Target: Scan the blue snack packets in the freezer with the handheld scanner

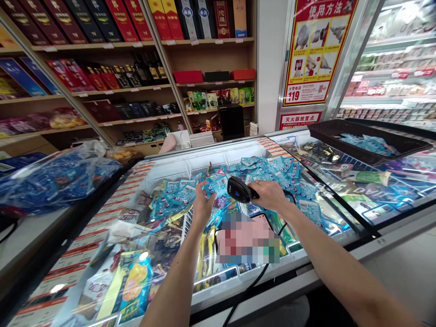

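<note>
My right hand (270,194) is closed round the grip of a black barcode scanner (238,189), its head aimed to the left. A black cable (252,284) runs down from it over the freezer's front edge. My left hand (202,204) pinches a light blue ice-cream packet (215,184) just in front of the scanner's head. Both hands hover inside an open chest freezer (218,290) heaped with blue packets (269,169) at the back and other wrapped ice creams in wire baskets.
A blurred pinkish device (247,240) rests on the freezer's front. A black tray with blue packets (368,143) stands on the glass lid to the right. A clear bag of blue packets (57,179) lies on the left. Shelves of boxed goods (136,68) stand behind.
</note>
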The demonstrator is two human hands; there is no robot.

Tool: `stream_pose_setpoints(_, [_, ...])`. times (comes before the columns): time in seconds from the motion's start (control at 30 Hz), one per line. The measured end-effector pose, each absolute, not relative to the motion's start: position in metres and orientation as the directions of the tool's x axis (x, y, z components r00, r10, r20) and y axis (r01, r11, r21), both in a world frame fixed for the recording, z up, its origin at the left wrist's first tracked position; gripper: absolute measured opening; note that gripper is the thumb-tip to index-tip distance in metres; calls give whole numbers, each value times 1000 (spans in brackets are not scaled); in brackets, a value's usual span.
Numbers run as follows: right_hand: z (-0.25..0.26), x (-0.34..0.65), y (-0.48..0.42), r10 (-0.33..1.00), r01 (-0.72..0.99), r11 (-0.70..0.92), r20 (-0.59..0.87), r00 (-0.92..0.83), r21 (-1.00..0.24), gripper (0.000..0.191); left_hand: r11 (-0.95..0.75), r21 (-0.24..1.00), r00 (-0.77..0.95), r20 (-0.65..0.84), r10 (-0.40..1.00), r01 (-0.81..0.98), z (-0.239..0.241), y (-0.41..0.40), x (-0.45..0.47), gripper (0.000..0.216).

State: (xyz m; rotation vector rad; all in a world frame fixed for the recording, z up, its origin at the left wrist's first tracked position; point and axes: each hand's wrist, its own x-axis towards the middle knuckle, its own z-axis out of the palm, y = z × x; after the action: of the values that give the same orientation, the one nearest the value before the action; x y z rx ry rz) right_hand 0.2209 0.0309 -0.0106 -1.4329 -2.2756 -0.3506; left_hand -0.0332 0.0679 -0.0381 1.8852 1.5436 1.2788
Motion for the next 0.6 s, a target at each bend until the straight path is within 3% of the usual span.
stream_pose_setpoints(0.27, [-13, 226, 35, 797, 940, 334, 552, -245, -64, 32, -244, 707, -167, 458, 873, 664, -35, 67, -32, 52])
stream_pose_setpoints(0.47, [-12, 232, 36, 784, 957, 282, 592, -184, -76, 36, 41, 508, -333, 499, 800, 860, -27, 63, -41, 55])
stream_pose_setpoints(0.6, [-10, 231, 35, 787, 960, 272, 590, -179, -72, 34, 84, 364, -310, 623, 718, 928, -26, 58, -42, 59])
